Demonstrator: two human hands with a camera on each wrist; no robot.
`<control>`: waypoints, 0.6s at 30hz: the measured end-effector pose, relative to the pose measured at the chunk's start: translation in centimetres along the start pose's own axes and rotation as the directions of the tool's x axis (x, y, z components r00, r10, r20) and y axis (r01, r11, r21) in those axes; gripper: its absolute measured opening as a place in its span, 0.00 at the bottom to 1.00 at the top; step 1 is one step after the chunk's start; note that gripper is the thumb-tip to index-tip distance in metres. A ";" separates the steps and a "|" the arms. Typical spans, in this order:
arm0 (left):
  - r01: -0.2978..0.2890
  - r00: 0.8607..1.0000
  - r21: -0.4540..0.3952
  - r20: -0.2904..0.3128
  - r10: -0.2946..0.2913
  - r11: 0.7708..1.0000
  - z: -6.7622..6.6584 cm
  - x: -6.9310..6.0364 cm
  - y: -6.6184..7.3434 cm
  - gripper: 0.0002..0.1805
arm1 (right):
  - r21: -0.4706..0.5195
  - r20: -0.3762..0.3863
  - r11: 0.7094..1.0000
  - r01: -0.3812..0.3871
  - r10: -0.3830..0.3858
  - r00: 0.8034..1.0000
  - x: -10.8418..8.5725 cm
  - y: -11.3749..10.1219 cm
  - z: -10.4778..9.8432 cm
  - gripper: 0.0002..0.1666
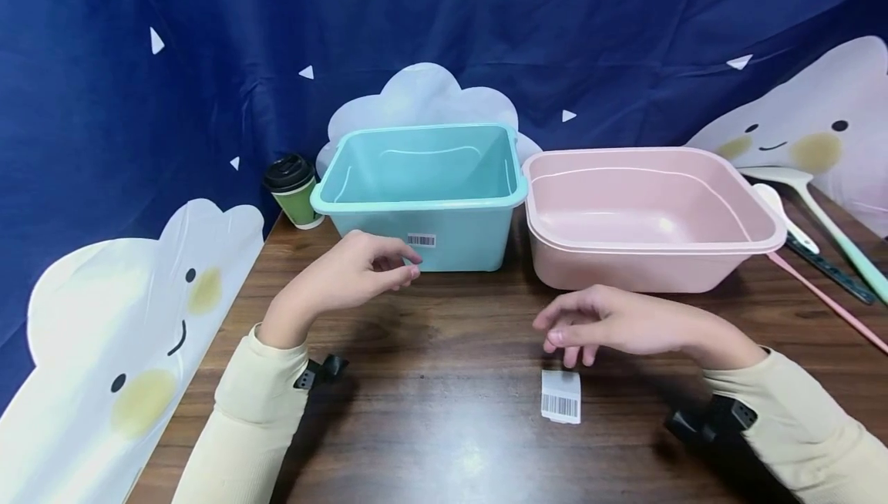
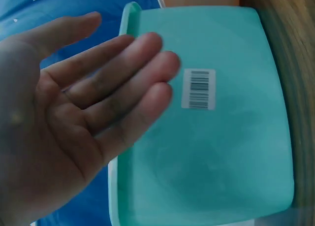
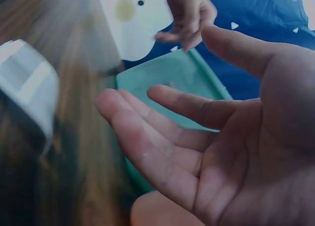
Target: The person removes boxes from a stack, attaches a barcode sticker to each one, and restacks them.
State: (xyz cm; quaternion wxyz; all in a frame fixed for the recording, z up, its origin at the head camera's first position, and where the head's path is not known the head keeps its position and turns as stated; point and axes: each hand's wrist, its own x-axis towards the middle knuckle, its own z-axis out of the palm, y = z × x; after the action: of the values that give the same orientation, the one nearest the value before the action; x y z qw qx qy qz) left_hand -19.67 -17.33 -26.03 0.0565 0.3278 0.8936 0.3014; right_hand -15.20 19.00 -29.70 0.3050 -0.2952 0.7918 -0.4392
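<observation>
My left hand (image 1: pixel 354 269) hovers in front of the teal plastic basin (image 1: pixel 465 238), fingers relaxed and slightly bent around nothing. A barcode sticker (image 2: pixel 199 89) shows on the basin's front wall in the left wrist view. Between the pink basin (image 1: pixel 638 271) and a small white barcode label (image 1: pixel 560 396) on the table is my right hand (image 1: pixel 617 323). Its fingers hang loosely curled with nothing in them, as the palm in the right wrist view confirms. The label looks curved and blurred in that view. Both basins look bare inside.
A green paper cup (image 1: pixel 297 199) with a black lid stands left of the teal basin. Right of the pink basin lie several long-handled utensils, among them a mint-handled one (image 1: pixel 835 230) and a thin pink handle (image 1: pixel 825 300). A blue cloud-patterned cloth (image 1: pixel 444 18) hangs behind the wooden table.
</observation>
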 end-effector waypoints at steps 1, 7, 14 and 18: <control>-0.011 1.000 -0.004 -0.019 0.010 1.000 0.0 0.0 0.2 0.10 | -0.001 -0.006 1.000 -0.004 0.004 1.000 -0.2 0.4 0.1 0.27; -0.090 0.988 -0.012 -0.129 0.087 0.996 -0.2 -0.3 1.0 0.07 | 0.020 0.001 1.000 0.020 -0.020 1.000 -1.0 2.2 0.8 0.27; -0.109 0.973 -0.048 -0.212 0.097 0.993 -0.4 -0.5 0.7 0.06 | -0.039 -0.001 0.999 -0.009 0.009 1.000 -0.8 3.1 2.0 0.27; -0.091 0.975 -0.069 -0.210 0.074 0.994 -0.4 -0.6 0.6 0.06 | -0.105 -0.019 0.994 -0.025 0.023 1.000 -0.4 3.2 2.7 0.26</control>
State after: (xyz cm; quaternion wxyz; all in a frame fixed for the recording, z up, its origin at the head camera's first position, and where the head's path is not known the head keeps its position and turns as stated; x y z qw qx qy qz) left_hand -18.95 -17.54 -25.38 -0.0366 0.3291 0.8678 0.3706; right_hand -13.62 19.37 -33.58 0.2874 -0.2974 0.8199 -0.3958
